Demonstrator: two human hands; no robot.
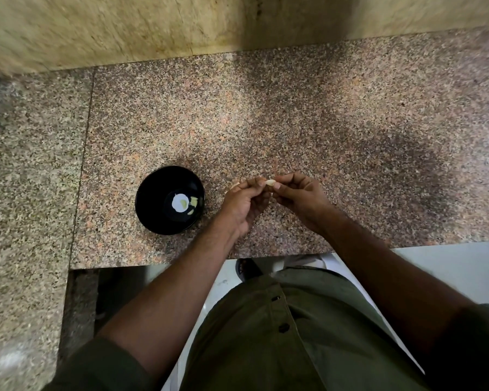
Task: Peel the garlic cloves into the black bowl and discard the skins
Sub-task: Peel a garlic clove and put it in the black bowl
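Above the speckled granite worktop point(294, 122), both hands pinch one pale garlic clove point(270, 182) between them, left hand point(244, 203) nearer the round black bowl point(153, 190), which sits just left holding a few peeled cloves point(193, 200).

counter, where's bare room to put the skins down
Bare granite counter runs from the right hand out to the right edge, and between both hands and the back wall. It is tight between the black bowl and the left hand.
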